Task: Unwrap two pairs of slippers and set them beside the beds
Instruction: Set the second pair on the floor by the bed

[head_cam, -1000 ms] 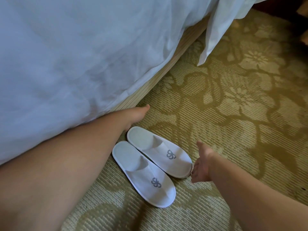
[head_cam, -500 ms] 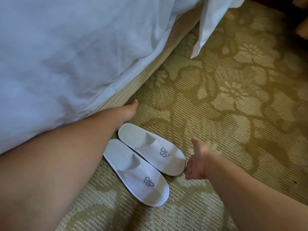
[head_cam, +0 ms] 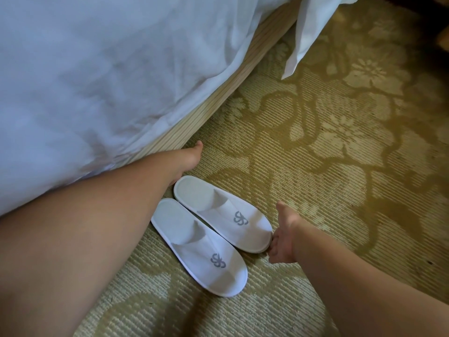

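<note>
Two white slippers with grey emblems lie side by side on the carpet beside the bed. The far slipper has its heel toward the bed base; the near slipper lies parallel to it. My left hand reaches past the far slipper's heel, mostly hidden behind my forearm, thumb raised. My right hand is at the toe of the far slipper, fingertips touching its edge, palm open toward it.
White bedding hangs over a ribbed beige bed base. A white sheet corner dangles at the upper right. Olive floral carpet covers the floor. Dark furniture shows at the top right corner.
The slippers stay in place beside the bed. Both hands stay at the far slipper's two ends; the view has shifted slightly.
</note>
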The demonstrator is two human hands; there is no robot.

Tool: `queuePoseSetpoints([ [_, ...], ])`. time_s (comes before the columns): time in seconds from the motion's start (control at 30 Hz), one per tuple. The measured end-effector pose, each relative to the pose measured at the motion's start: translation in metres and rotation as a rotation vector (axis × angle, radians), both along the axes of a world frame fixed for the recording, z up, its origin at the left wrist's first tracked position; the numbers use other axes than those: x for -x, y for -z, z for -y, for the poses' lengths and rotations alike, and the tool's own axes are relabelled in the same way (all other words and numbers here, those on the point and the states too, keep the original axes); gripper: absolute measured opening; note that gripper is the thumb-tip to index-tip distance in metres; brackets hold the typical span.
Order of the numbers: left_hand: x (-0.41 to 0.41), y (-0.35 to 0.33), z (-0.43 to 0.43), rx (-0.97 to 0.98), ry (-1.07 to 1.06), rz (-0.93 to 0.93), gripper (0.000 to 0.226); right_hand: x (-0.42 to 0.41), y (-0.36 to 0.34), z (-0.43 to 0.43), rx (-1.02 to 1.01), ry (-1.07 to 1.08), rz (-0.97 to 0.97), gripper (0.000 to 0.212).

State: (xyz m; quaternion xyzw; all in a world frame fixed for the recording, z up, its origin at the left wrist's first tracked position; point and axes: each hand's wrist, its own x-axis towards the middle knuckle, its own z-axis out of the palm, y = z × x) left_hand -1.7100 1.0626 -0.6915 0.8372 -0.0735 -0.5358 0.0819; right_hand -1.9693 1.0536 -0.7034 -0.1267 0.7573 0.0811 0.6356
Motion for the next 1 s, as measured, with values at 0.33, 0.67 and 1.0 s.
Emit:
queuePoseSetpoints([
  [0.33,0.003,-0.003,-0.005,0.025,0.016,0.016,0.093,0.002,-0.002,-0.004,0.024,-0.031,0.038,0.106],
  [0.67,0.005,-0.01,-0.005,0.028,0.033,0.03,0.089,0.003,-0.003,-0.004,0.019,-0.039,0.053,0.109],
  [1.0,0.012,-0.018,-0.021,0.047,0.058,0.061,0.085,0.004,-0.016,-0.016,0.094,-0.003,0.006,0.106],
])
